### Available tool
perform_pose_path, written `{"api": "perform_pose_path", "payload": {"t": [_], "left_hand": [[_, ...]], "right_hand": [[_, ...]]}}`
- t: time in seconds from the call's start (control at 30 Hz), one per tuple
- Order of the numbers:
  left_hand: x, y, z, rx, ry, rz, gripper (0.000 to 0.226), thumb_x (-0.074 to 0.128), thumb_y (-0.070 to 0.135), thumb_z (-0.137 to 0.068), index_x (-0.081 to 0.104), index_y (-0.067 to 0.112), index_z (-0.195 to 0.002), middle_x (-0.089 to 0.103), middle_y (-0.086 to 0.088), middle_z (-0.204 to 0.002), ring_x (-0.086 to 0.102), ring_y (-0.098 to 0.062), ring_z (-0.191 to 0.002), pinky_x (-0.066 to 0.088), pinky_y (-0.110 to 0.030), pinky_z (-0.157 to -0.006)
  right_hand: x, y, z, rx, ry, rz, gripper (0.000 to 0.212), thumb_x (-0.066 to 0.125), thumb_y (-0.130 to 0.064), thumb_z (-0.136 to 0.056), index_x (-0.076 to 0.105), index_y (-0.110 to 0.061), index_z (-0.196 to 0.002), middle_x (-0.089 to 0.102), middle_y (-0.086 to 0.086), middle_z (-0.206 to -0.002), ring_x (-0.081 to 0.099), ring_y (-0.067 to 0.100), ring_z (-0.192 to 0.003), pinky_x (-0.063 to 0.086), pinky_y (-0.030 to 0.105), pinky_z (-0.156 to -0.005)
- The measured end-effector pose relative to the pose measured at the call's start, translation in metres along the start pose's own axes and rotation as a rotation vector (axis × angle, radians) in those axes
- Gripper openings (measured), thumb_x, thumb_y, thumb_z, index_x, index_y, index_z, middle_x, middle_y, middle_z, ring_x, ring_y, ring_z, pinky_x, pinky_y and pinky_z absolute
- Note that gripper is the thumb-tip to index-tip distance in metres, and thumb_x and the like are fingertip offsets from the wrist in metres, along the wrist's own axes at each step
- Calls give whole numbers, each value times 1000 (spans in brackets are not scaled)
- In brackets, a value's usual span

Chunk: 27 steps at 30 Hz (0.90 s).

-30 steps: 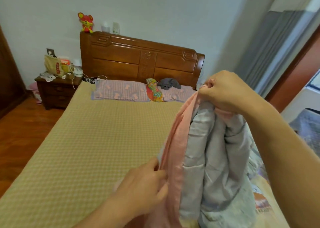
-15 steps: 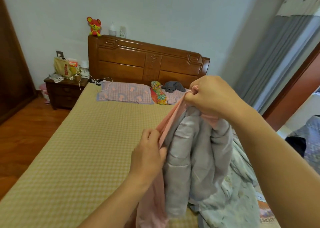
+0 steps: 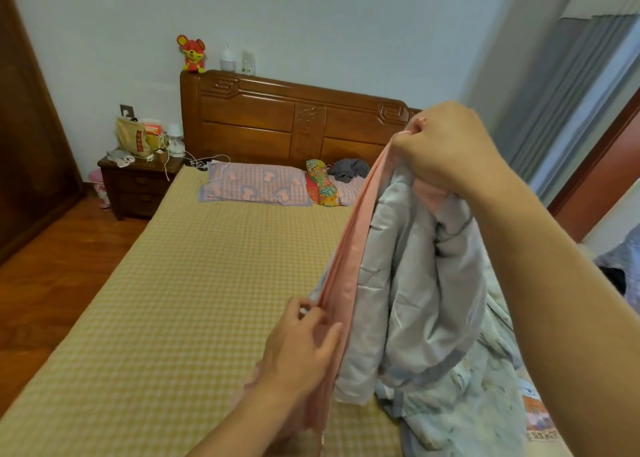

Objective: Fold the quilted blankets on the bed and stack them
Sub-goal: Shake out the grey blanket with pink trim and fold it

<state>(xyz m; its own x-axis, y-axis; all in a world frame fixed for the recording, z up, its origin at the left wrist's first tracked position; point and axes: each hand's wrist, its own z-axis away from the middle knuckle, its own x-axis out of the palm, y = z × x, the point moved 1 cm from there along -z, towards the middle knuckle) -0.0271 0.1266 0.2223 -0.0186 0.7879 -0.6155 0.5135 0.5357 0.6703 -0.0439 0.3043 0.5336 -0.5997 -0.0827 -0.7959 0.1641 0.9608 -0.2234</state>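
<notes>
Pink-backed, pale grey quilted blanket [image 3: 408,276], lifted off the yellow checked bed [image 3: 180,300], hanging bunched over its right half. Right hand [image 3: 446,148] high, near the carved wooden headboard [image 3: 294,120] in view, fingers curled tight around a gathered corner of the pink edge. Left hand [image 3: 304,345] lower and nearer the body, thumb and fingers pinching the same pink hem further down its length. Hem stretched taut between the two hands, long axis running steeply from upper right down to lower left (almost a straight diagonal line). Grey bulk sagging to the right of that line, bottom folds resting on the mattress beside a second, pale floral quilt [image 3: 478,404] crumpled at the right edge of the bed.

Likely step: finding and straightening one edge before the first fold. Next corner probably further down the hem, below the left hand, so left hand the nearer one for sliding along it. Stacking not yet begun; neither blanket folded.
</notes>
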Motion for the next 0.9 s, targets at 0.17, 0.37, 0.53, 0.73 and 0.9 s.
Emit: {"api": "perform_pose_path", "payload": {"t": [0.17, 0.37, 0.53, 0.73, 0.9], "left_hand": [[15, 14, -7, -32, -49, -296, 50, 44, 71, -86, 63, 25, -91, 49, 4, -111, 56, -20, -95, 54, -39, -75], [28, -9, -7, -105, -116, -363, 40, 42, 51, -87, 66, 20, -97, 55, -5, -124, 59, -29, -102, 53, -44, -83], [23, -47, -23, -144, -193, -47, 32, 44, 29, -99, 73, 15, -104, 60, -1, -115, 63, -23, -99, 50, -36, -89], [-6, -86, -39, -73, -450, 92, 29, 57, 31, -102, 71, 26, -77, 63, 12, -93, 59, -2, -84, 44, -27, -80], [-8, -97, -43, -143, -302, 150, 36, 57, 42, -94, 79, 16, -86, 72, 8, -91, 66, -10, -87, 51, -32, -82]], "right_hand": [[19, -9, 5, 0, -40, 8, 22, 54, -28, -77, 61, -13, -62, 56, 1, -65, 50, 18, -60, 32, 29, -52], [7, -14, 9, -18, 12, -19, 26, 55, -24, -81, 54, -14, -58, 50, 1, -59, 43, 13, -55, 30, 28, -48], [-7, -3, 5, -15, 114, 44, 27, 55, -25, -82, 56, -6, -63, 51, 9, -62, 48, 30, -67, 28, 33, -51], [-9, 18, 11, -2, 119, -143, 20, 62, -23, -82, 67, -9, -69, 56, 9, -62, 52, 19, -67, 35, 31, -58], [-17, 21, 12, 26, 127, -365, 16, 67, -24, -79, 69, -15, -66, 61, 5, -62, 47, 5, -59, 40, 23, -54]]}}
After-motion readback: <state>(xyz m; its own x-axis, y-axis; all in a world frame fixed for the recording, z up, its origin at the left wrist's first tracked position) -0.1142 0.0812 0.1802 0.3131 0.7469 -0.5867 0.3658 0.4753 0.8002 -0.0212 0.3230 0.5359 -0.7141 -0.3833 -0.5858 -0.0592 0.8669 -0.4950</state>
